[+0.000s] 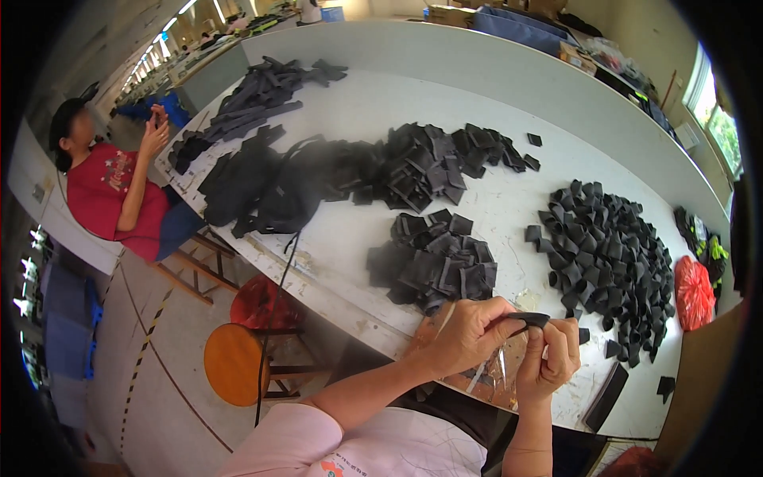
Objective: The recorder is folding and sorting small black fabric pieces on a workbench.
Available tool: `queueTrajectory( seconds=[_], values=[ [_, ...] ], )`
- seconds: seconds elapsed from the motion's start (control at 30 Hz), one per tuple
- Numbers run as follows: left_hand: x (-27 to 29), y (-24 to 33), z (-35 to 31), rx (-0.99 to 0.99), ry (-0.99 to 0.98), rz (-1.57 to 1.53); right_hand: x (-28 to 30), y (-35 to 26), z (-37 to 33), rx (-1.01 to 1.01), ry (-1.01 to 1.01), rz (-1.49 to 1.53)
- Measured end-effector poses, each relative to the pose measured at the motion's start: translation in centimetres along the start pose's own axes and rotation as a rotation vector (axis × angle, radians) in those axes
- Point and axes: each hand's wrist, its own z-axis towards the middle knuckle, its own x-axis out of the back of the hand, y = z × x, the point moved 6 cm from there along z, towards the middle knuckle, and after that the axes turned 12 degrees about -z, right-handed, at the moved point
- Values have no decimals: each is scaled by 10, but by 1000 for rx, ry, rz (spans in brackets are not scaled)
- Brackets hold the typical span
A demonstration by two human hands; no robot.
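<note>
Both my hands are closed on a small black fabric piece, held above the table's near edge. My left hand pinches its left end between thumb and fingers. My right hand grips the other end from below with bent fingers. Just beyond my left hand lies a heap of flat black fabric pieces. To the right of my hands spreads a large heap of black fabric loops, curled into short tubes. What the piece looks like underneath is hidden by my fingers.
More black pieces and dark cloth strips lie farther back on the white table. A red plastic bag sits at the right edge. At left, a person in a red shirt sits beyond an orange-topped stool.
</note>
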Motion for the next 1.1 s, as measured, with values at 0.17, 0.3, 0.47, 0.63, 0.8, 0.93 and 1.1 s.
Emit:
queueTrajectory(
  seconds=[0.17, 0.3, 0.47, 0.63, 0.8, 0.93, 1.1],
  values=[
    [13, -40, -18, 117, 69, 206, 6, 4, 7, -35, 16, 61],
    [39, -74, -44, 337, 106, 465, 1, 68, 43, -686, 102, 805],
    [46, -94, -42, 202, 128, 591, -23, 143, -18, -1047, 30, 538],
    [22, -87, -23, 46, 74, 670, -48, 140, -114, -1070, -275, 256],
    [35, -84, -3, 78, 305, 860, -48, 105, -106, -446, -198, -203],
    [66, -101, 1, 199, 459, 968, -56, 98, -103, -480, -244, -128],
    [65, -119, 1, 107, 510, 798, -47, 109, -110, -516, -273, -128]
  ],
)
